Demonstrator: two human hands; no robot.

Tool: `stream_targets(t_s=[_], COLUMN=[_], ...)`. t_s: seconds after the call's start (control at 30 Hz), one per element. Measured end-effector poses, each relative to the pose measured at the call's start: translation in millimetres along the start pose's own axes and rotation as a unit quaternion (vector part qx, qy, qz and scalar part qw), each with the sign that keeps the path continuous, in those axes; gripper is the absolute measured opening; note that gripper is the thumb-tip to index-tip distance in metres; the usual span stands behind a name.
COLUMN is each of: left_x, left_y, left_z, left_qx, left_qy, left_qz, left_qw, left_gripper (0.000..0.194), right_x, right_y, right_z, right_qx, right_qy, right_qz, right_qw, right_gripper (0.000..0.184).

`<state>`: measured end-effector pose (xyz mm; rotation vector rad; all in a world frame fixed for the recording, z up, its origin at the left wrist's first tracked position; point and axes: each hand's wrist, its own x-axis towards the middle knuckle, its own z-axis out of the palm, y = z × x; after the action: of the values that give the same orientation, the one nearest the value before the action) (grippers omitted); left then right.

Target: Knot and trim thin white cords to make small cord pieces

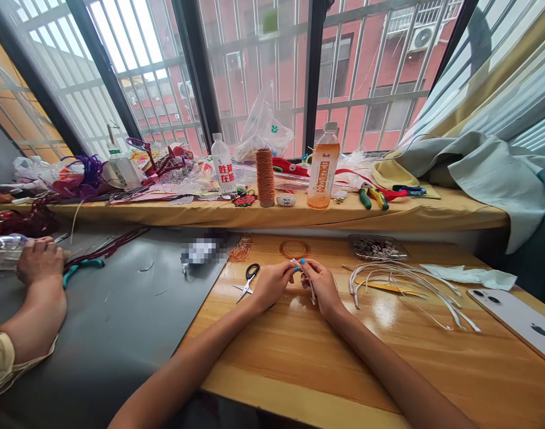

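Note:
Over the wooden table, my left hand (275, 282) and my right hand (322, 285) meet fingertip to fingertip. Both pinch a thin white strip (312, 293), which runs down past the right fingers. Its exact make is too small to tell. Just behind the hands lies a coil of copper-coloured wire (294, 248). Scissors with black handles (251, 271) rest beside my left hand, their blades partly spread. To the right of my right hand, several curved white strips (402, 280) lie in a loose bundle over a yellow tool (389, 289).
A clear tray of small pieces (378, 247) and a white phone (518, 325) are on the right. Cut copper wires (240, 249) lie left. The ledge holds a wire spool (266, 179), a tea bottle (323, 170) and pliers (373, 198). Another person's hand (40, 260) is at far left.

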<state>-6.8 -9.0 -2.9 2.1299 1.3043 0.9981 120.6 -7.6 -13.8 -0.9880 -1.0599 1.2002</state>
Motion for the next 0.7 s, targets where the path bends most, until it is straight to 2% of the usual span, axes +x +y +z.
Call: stream_targets(t_s=[0.13, 0.3, 0.4, 0.5, 0.6, 0.7], left_x=[2.0, 11.0, 14.8, 15.3, 12.9, 8.7], left_y=[-2.9, -17.6, -24.0, -23.8, -19.5, -15.7], left_z=[-1.1, -3.0, -8.3, -17.0, -24.3, -24.8], left_qx=[-0.001, -0.01, 0.033, 0.12, 0.243, 0.354], left_qy=[-0.031, -0.056, -0.057, -0.065, -0.087, -0.098], left_qz=[0.027, 0.043, 0.061, 0.079, 0.115, 0.196], left_qw=[0.999, 0.997, 0.996, 0.987, 0.959, 0.909], left_gripper=[0.029, 0.028, 0.028, 0.027, 0.024, 0.02], right_x=[1.4, 4.7, 7.2, 9.2, 9.2, 7.5], right_y=[-2.9, -8.3, -9.9, -10.6, -8.6, -2.7], right_z=[-0.3, -3.1, -6.4, -9.6, -11.5, -11.8], right_qx=[0.017, 0.013, -0.027, -0.11, -0.233, -0.324], right_qy=[-0.001, -0.015, -0.054, -0.097, -0.116, -0.103], right_qz=[0.002, -0.002, -0.006, -0.027, -0.077, -0.144], right_qw=[1.0, 1.0, 0.998, 0.989, 0.962, 0.929], right_gripper=[0.032, 0.032, 0.032, 0.029, 0.022, 0.018])
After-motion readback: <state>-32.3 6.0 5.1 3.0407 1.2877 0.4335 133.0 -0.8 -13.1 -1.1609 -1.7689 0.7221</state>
